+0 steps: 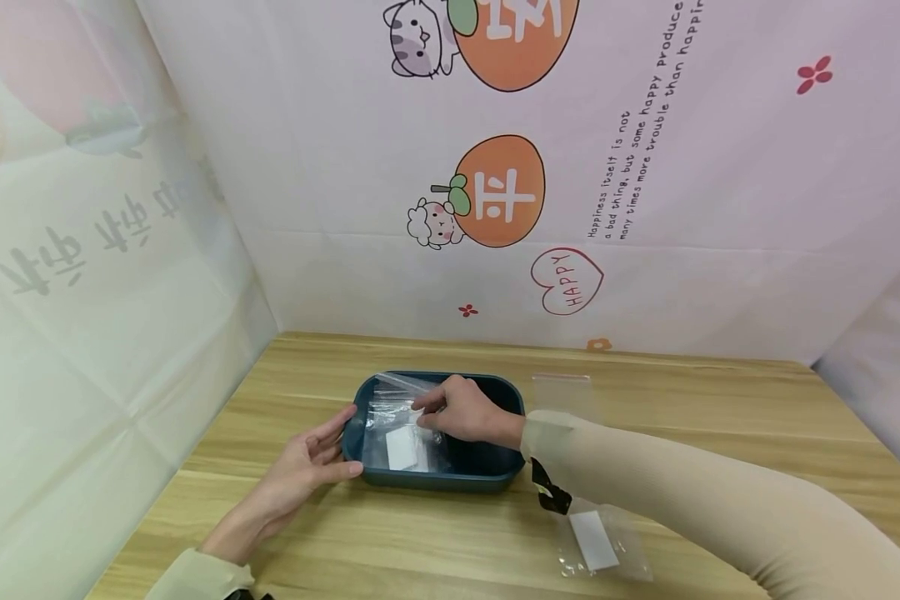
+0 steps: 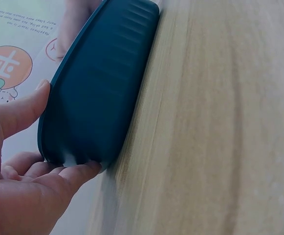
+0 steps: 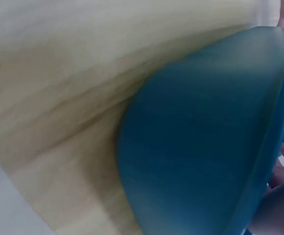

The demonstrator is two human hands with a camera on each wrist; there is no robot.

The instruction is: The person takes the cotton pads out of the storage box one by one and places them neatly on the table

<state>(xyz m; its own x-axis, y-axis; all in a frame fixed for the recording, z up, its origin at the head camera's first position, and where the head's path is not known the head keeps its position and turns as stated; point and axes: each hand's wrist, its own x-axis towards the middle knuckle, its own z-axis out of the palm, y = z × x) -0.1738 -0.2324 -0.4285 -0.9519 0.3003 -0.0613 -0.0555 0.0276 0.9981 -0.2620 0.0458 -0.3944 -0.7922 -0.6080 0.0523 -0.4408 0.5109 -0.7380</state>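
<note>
A dark blue plastic basin with rounded corners stands on the wooden table. My left hand holds its left end, thumb at the near rim and fingers round the end wall; the left wrist view shows the thumb on the rim. Clear zip-lock bags with white pieces inside lie in the basin's left part; their number cannot be told. Reaching in from the right, my right hand pinches a bag at its fingertips. In the right wrist view the basin wall hides most of that hand.
Right of the basin, near the front, lies another clear bag with a white card in it. A clear zip-lock bag lies behind the right forearm, partly covered by it. A printed cloth hangs behind the table.
</note>
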